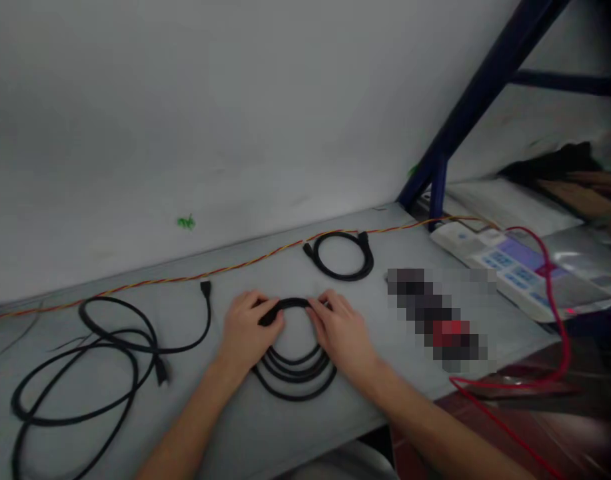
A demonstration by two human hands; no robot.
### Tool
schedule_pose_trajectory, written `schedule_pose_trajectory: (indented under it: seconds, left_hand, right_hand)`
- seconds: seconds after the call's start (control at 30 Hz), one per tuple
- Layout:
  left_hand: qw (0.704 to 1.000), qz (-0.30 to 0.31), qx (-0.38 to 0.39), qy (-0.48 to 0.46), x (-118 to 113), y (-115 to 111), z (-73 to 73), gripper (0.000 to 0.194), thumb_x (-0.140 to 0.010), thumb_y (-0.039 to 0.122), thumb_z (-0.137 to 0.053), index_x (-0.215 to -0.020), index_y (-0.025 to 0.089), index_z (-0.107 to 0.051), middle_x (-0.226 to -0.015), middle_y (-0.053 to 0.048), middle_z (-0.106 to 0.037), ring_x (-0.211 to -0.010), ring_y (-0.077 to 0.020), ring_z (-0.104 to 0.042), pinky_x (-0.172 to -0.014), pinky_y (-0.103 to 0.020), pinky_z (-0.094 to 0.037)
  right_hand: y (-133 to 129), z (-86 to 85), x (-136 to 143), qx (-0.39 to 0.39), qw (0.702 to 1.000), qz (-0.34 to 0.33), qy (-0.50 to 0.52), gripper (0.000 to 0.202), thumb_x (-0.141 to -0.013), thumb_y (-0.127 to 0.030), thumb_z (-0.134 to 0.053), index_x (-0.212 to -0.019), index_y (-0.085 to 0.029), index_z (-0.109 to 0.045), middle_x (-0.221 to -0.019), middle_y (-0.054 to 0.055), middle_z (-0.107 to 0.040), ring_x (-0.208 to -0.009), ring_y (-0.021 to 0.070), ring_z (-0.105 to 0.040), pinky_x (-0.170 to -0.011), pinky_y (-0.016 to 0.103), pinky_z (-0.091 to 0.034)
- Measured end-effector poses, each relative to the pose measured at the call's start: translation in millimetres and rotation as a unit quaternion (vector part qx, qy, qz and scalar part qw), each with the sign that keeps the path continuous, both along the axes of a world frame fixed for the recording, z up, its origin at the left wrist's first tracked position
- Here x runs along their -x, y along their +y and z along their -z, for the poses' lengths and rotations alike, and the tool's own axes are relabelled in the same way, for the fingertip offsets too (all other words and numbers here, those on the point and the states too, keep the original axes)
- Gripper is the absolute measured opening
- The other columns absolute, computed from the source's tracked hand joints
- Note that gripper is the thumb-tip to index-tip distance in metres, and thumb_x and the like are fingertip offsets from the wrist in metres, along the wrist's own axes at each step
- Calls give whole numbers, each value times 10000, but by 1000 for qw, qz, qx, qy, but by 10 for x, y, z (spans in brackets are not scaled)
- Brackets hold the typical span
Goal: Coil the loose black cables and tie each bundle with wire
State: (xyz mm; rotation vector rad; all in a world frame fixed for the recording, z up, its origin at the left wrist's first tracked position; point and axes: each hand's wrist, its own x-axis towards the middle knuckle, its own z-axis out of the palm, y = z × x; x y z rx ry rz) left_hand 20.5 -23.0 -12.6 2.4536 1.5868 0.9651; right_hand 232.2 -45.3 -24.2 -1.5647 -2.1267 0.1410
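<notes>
A black cable (298, 379) lies in several loops on the grey table, in front of me at the middle. My left hand (250, 330) pinches the upper left of the loops, thumb and fingers closed round the bundled strands near a thick black part. At the upper right of the same loops, my right hand (341, 333) has its fingers closed on the cable. The lower loops hang apart from each other towards the table's front edge. Whether both cable ends are within the hands is hidden.
Loosely tangled black cable (80, 421) spreads over the left side. Behind my right hand rests a small coiled cable (342, 277). A red-yellow twisted wire (245, 262) runs along the back. At right are a blurred-out object (435, 313), a white device (505, 267), a red cable (560, 320) and a blue frame (465, 100).
</notes>
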Motion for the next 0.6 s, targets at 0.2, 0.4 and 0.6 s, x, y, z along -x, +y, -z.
schedule_pose_trajectory:
  seconds: [0.2, 0.4, 0.6]
  left_hand:
    - [999, 16, -37, 17, -27, -12, 0, 166, -886, 199, -678, -959, 225, -825, -868, -49, -762, -848, -229, -670, -841, -412, -547]
    - [1000, 6, -23, -11, -17, -1, 13, 222, -933, 205, -642, -794, 236, -813, -775, -38, -736, -815, -203, -660, -800, -369, -554]
    - [998, 4, 24, -58, 21, 7, -21, 149, -914, 225, -674, -974, 220, -811, -931, -66, -751, -888, -216, -688, -845, -403, -568]
  right_hand:
    - [-7, 38, 9, -6, 1000, 7, 4, 271, -1062, -277, -548, -1255, -199, -721, -1039, 113, -667, -950, 263, -624, -827, 377, -544]
    - [-11, 40, -4, -2, 1000, 0, -5, 307, -1045, -236, -560, -1306, -253, -720, -1021, 101, -654, -926, 254, -621, -797, 366, -537]
    - [-7, 42, 1, 7, 1000, 1, 1, 305, -1040, -237, -573, -1304, -255, -725, -1021, 96, -648, -920, 248, -618, -796, 355, -523]
